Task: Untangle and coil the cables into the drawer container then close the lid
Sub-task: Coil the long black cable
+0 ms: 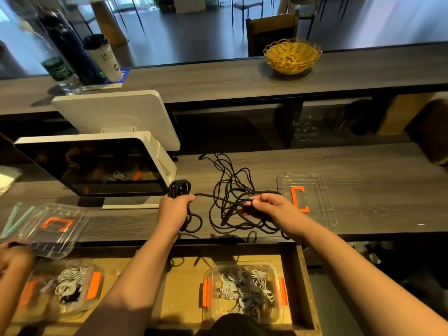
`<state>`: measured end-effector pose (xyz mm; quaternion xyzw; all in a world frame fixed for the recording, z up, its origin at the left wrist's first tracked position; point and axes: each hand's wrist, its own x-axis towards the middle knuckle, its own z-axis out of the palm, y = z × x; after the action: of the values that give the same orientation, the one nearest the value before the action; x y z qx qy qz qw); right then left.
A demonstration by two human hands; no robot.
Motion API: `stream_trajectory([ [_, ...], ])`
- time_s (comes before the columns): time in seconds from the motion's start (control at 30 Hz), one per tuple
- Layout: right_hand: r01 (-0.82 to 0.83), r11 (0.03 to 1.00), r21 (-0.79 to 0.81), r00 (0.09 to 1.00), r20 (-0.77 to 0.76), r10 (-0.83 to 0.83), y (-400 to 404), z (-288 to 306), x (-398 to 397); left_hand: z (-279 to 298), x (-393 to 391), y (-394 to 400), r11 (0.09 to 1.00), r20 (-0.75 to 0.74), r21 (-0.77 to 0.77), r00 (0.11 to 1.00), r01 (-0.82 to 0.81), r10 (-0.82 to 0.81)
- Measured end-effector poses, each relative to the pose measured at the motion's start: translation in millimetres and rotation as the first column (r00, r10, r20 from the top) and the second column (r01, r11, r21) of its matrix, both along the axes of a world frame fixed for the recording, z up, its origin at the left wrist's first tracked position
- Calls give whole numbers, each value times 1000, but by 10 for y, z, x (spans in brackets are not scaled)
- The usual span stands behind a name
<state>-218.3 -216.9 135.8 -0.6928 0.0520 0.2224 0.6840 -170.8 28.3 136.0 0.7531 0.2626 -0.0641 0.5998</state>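
Nearest me, in the open drawer (306, 275), sits the container (243, 291), already holding grey and white coils, its lid (306, 202) off and lying on the bench (363, 170) to my right. Another container (65, 287) sits in the drawer's left side, with someone else's hand (9, 257) at the edge.

Above the drawer, my left hand (175, 209) is curled round the coil (179, 189) I've built so far, its loops standing roughly upright out of my fist. My right hand (269, 206) pinches the black cable (230, 202) between thumb and fingertips. The stretch between my hands runs left to right, nearly level and fairly taut.

Beyond that, the loose tangle lies on the bench, trailing away from me, with a plug end (201, 156) at the far side near the monitor (97, 166).

I judge the cable light, limp and slightly grippy, likely to snag on its own loops. It seems best held close to the coil, feeding short lengths and easing knots apart rather than yanking.
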Motion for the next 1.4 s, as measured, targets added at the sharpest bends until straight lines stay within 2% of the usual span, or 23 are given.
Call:
stream_trajectory([
  [0.07,96,994,52,995,27,-97,-15,1,17,-51,-13,33,998,-6,38,998,-59,60],
  [0.13,219,943,251,975,-30,-218,-59,31,44,-129,-7,120,992,-27,59,993,-112,113],
  [0.2,283,880,381,959,-102,-265,-141,67,65,-196,2,236,985,-64,86,985,-152,158],
  [0.27,303,861,408,953,-152,-263,-214,78,80,-253,7,341,980,-90,116,981,-164,174],
  [0.37,370,873,318,928,-179,-328,-249,24,96,-294,7,420,973,-111,121,972,-195,208],
  [0.47,506,828,239,862,-161,-480,-271,-54,127,-305,4,458,963,-132,111,957,-247,260],
  [0.6,620,784,-6,783,-63,-619,-410,-151,179,-293,-7,546,942,-130,107,935,-318,330],
  [0.73,614,741,-272,780,71,-621,-550,-337,219,-286,-7,580,938,-142,76,927,-339,346],
  [0.83,638,681,-358,750,88,-656,-613,-465,197,-259,18,600,926,-133,78,917,-369,377],
  [0.9,575,689,-441,795,99,-599,-611,-548,166,-236,42,598,921,-108,78,915,-381,388],
  [1.03,344,701,-624,913,49,-405,-502,-800,172,-158,60,288,972,-79,9,969,-233,233],
  [1.13,196,712,-674,955,-36,-296,-337,-929,182,-72,46,-52,995,-44,-26,995,-93,92],
  [1.2,96,666,-739,974,-68,-215,-235,-929,168,-23,9,-209,998,-19,-66,1000,1,-2],
  [1.27,79,597,-798,986,-24,-164,-146,-854,152,44,-47,-311,987,8,-112,993,114,-114],
  [1.3,114,606,-787,989,30,-147,-105,-811,152,76,-69,-347,978,22,-131,987,164,-162],
  [1.33,158,669,-726,986,84,-141,-60,-742,153,104,-83,-384,966,48,-144,976,217,-212],
  [1.4,184,864,-470,982,128,-139,42,-550,147,192,-121,-436,935,95,-183,952,302,-289],
])
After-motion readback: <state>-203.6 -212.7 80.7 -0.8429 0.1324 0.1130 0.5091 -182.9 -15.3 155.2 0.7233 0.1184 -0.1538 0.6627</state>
